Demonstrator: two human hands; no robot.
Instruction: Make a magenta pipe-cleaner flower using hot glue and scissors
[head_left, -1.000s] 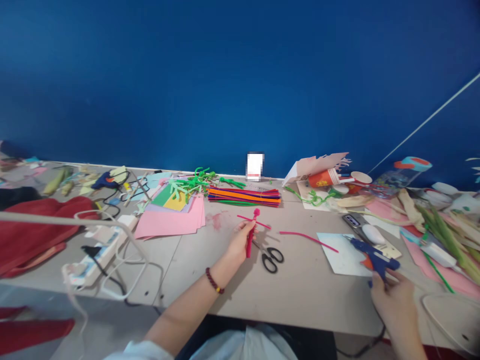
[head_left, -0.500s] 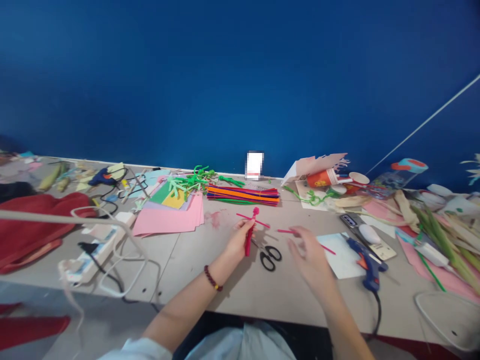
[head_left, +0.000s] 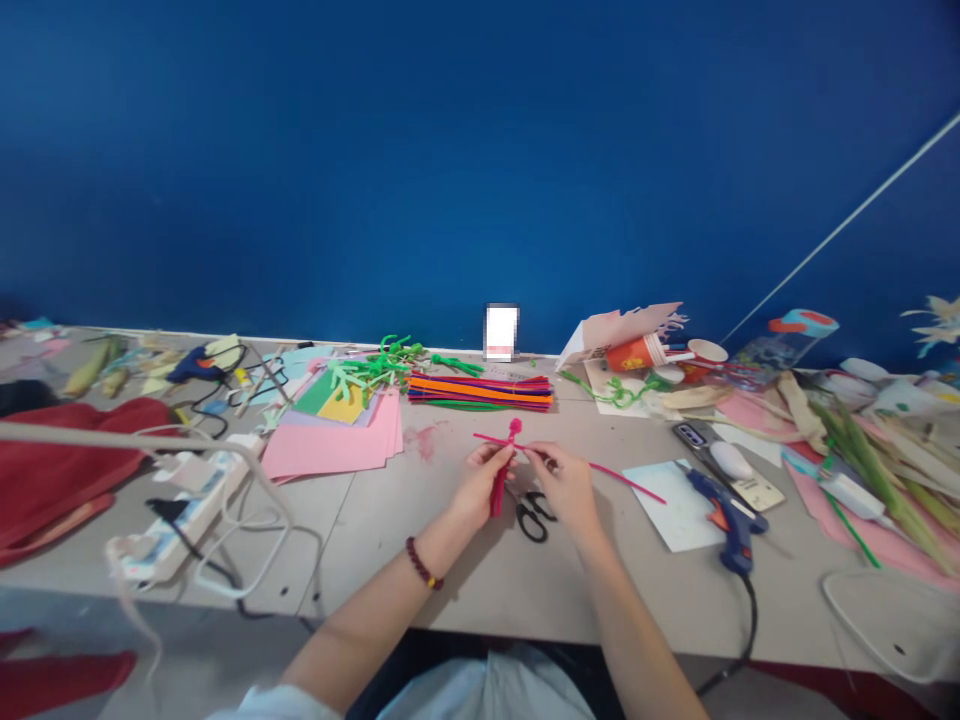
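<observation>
My left hand (head_left: 480, 485) is closed around a small pink pipe-cleaner figure (head_left: 504, 470), holding it upright over the grey table (head_left: 465, 580); the figure has a round head and thin arms sticking out sideways. My right hand (head_left: 564, 485) pinches the figure's right arm beside it, fingers pressed together. A loose pink pipe cleaner (head_left: 630, 480) lies on the table just right of that hand. Black scissors (head_left: 531, 514) lie under and between my hands.
A blue glue gun (head_left: 726, 518) rests on white paper (head_left: 675, 505) at right, cord running off the front edge. A bundle of coloured pipe cleaners (head_left: 480, 392) and pink paper sheets (head_left: 334, 440) lie behind. A power strip (head_left: 180, 515) and red cloth (head_left: 67, 470) sit left.
My right hand let go of the blue glue gun, left it on the table, and moved left to the pink figure. My left hand kept its hold.
</observation>
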